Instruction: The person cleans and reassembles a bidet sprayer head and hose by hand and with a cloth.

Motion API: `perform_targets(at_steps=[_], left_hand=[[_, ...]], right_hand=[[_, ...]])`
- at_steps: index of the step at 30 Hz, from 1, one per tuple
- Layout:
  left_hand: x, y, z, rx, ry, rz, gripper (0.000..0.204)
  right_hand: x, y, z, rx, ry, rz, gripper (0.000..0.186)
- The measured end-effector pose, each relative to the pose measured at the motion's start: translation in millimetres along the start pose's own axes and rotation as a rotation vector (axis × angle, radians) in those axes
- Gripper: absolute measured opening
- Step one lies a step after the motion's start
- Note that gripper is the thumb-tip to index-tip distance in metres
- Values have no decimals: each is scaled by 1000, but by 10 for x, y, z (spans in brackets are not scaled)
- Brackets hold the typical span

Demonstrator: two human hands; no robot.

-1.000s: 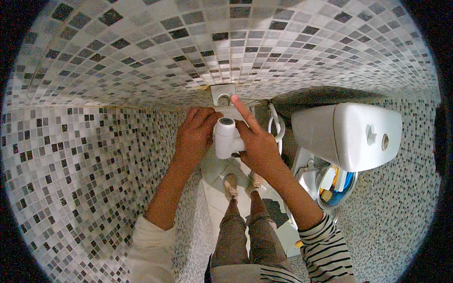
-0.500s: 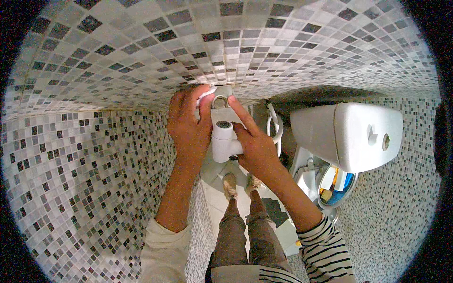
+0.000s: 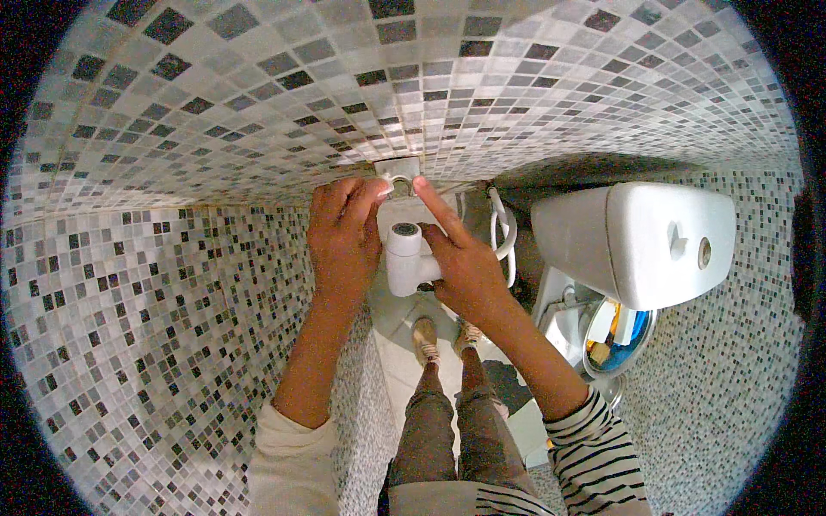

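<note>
My right hand is closed around the side of a white plastic tap. Its round dark-grilled outlet faces up. The index finger stretches forward to a metal ring-shaped end, next to a pale block-like part. On the other side of that ring, my left hand pinches a bit of thin white tape between thumb and fingers. Most of the tape is hidden by those fingers, and how far it goes round the metal end cannot be made out.
A mosaic-tiled wall rises just beyond my hands, with a square plate close to it. At right stand a white toilet cistern, a white hose and a round tub of coloured items. My feet are below.
The left hand has lowered slightly toward me, and less of the white tape shows at its fingertips. My right hand keeps its hold on the tap.
</note>
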State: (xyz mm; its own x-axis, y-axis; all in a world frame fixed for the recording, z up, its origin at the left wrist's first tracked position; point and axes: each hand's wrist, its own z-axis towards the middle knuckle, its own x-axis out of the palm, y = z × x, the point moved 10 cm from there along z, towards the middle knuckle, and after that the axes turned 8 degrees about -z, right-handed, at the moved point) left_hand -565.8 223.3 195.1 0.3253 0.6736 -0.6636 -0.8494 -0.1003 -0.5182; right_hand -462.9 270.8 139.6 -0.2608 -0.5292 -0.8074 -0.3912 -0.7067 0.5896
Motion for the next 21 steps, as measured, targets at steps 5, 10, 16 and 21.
perform_targets(at_steps=[5, 10, 16, 21], left_hand=[[-35, 27, 162, -36, -24, 20, 28], [1, -11, -53, -72, 9, 28, 28], [-15, 69, 68, -52, -42, 58, 31], [-7, -15, -27, -42, 16, -26, 28]], right_hand=[[5, 20, 29, 23, 11, 25, 32], [83, -26, -5, -10, 5, 4, 49], [77, 6, 9, 11, 27, -10, 48], [74, -15, 2, -6, -6, -15, 46]])
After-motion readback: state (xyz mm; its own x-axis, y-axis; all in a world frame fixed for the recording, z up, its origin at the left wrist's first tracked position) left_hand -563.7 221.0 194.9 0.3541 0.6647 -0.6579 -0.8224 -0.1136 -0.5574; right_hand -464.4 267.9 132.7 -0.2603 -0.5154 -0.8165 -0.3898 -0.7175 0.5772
